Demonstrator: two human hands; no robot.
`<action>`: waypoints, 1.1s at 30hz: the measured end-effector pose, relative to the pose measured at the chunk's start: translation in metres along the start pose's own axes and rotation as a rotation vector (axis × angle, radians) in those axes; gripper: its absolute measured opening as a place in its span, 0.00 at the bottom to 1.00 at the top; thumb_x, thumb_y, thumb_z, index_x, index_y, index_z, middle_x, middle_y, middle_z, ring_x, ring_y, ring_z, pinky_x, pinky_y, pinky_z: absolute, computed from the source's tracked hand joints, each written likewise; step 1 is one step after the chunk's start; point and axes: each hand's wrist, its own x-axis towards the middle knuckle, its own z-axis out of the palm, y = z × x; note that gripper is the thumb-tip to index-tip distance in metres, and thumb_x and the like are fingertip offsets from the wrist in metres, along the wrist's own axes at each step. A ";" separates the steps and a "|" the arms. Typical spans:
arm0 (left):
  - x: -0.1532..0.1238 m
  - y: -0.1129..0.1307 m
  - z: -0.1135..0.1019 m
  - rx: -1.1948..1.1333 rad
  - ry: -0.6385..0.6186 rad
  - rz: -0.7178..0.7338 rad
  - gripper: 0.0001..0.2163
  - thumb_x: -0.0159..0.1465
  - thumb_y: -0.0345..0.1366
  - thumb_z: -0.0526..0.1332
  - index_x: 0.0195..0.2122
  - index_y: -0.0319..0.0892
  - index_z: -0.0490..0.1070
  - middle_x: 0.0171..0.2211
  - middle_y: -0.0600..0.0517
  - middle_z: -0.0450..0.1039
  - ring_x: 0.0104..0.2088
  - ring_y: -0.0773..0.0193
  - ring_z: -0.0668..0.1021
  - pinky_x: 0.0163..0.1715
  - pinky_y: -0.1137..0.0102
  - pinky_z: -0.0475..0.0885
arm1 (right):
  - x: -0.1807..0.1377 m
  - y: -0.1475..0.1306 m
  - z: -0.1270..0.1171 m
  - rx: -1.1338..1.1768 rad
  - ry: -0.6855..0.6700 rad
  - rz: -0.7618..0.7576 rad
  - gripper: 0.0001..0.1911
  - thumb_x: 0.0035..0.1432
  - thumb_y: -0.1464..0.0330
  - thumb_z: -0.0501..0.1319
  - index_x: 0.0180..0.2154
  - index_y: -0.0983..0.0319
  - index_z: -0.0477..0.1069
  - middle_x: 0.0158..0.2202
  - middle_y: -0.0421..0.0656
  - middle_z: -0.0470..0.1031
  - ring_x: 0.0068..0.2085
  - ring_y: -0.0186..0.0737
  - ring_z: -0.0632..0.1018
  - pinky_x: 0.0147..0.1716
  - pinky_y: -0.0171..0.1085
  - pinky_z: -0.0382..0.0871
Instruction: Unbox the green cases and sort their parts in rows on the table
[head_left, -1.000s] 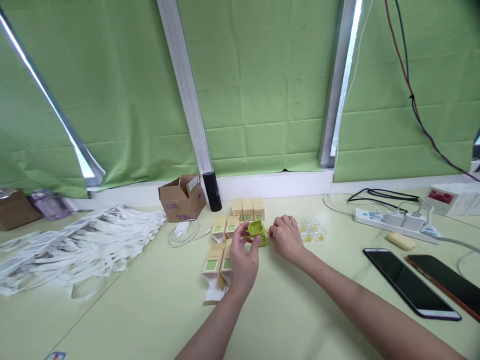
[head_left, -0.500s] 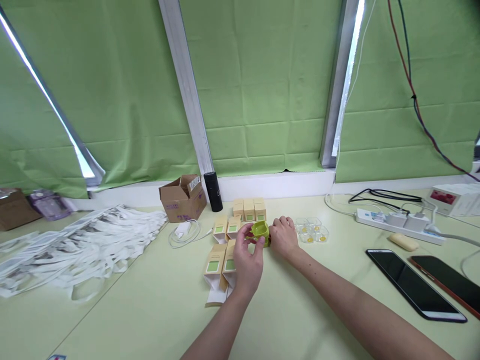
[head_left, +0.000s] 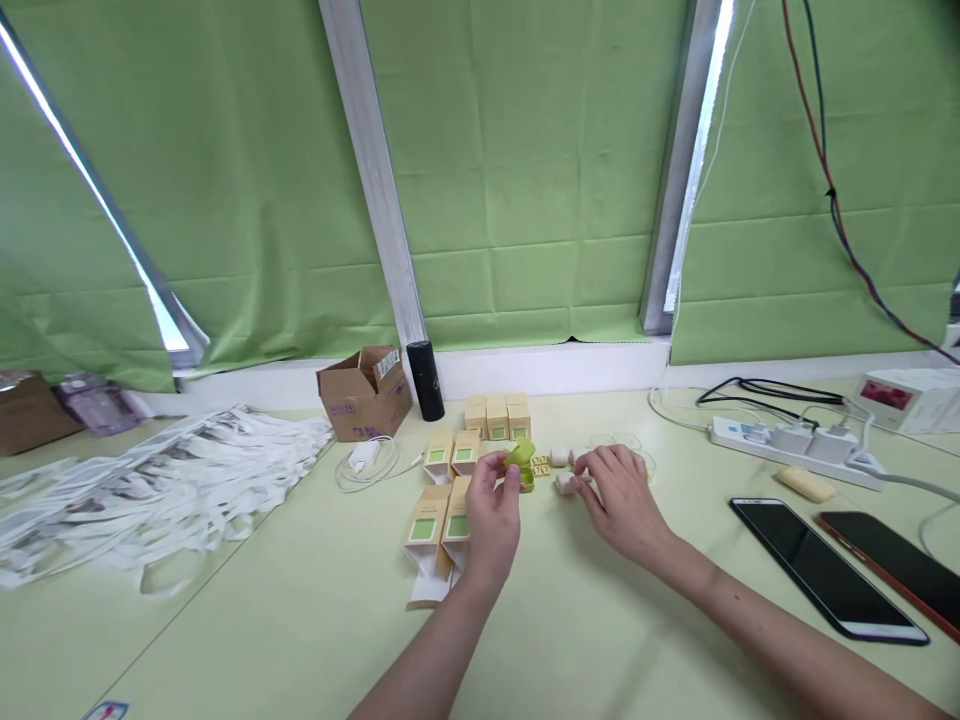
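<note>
Rightward from the green case, my right hand has moved to the white pieces; I cannot tell whether its fingers grip one. My left hand pinches the case, lid tilted up, presumably keeping its inside reachable.

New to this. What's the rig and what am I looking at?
No machine here: it's a person working bare-handed. Every picture comes from one camera worn on their head, looking forward and down.

The left hand holds a small green plastic piece. The right hand is at some small white rounded pieces; whether it grips one, I can't tell.

On the pale green table also stand tan cardboard boxes with green panels. A heap of white straps lies left; two dark-screened phones and a white power strip lie right.
</note>
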 end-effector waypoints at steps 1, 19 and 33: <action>0.000 0.000 0.000 -0.041 -0.008 -0.046 0.18 0.63 0.49 0.70 0.45 0.41 0.72 0.39 0.47 0.78 0.38 0.60 0.80 0.39 0.66 0.76 | -0.008 0.004 -0.002 0.003 -0.012 0.002 0.09 0.73 0.67 0.53 0.40 0.59 0.70 0.39 0.45 0.75 0.42 0.47 0.71 0.43 0.43 0.59; -0.001 0.007 0.003 -0.655 -0.183 -0.510 0.14 0.64 0.43 0.72 0.39 0.36 0.76 0.38 0.40 0.83 0.33 0.62 0.81 0.40 0.65 0.76 | -0.042 0.003 0.008 0.039 -0.278 0.058 0.05 0.66 0.72 0.56 0.36 0.58 0.67 0.35 0.42 0.78 0.36 0.44 0.76 0.35 0.39 0.59; 0.011 0.018 -0.005 -0.270 -0.170 -0.244 0.17 0.61 0.47 0.73 0.35 0.40 0.72 0.36 0.43 0.82 0.33 0.61 0.80 0.42 0.63 0.73 | -0.040 0.002 0.006 0.048 -0.283 0.069 0.06 0.66 0.73 0.56 0.37 0.58 0.68 0.36 0.43 0.79 0.37 0.45 0.78 0.36 0.39 0.61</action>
